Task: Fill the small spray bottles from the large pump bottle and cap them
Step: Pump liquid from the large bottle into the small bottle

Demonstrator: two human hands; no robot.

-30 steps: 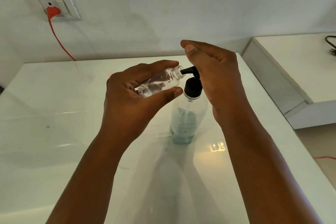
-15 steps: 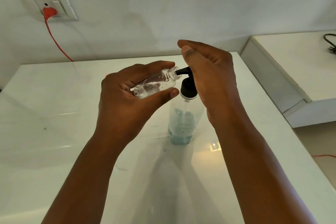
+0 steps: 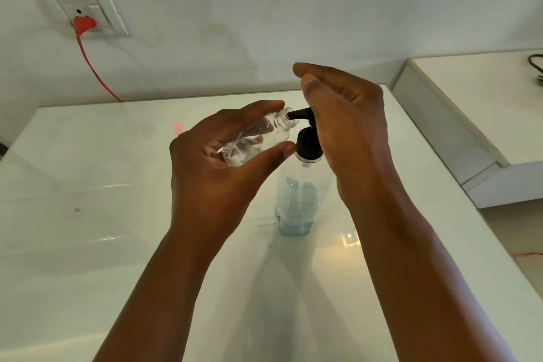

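Observation:
My left hand [image 3: 217, 164] grips a small clear spray bottle [image 3: 258, 138], uncapped and tilted on its side, with its open neck against the black nozzle of the pump. The large pump bottle [image 3: 302, 200] stands upright on the white table [image 3: 88, 200], with pale blue liquid low inside it. My right hand [image 3: 346, 123] lies over the black pump head [image 3: 307, 144], palm on top, fingers fairly straight. A little liquid and bubbles show in the small bottle. No cap is in view.
A wall socket [image 3: 85, 13] with an orange plug and cord [image 3: 97, 67] is at the upper left. A lower white ledge [image 3: 476, 103] runs along the table's right side, with a dark cable at its far end.
The pump head sank under my right hand half a second ago and has come up a little since. My left hand keeps the small bottle at the nozzle.

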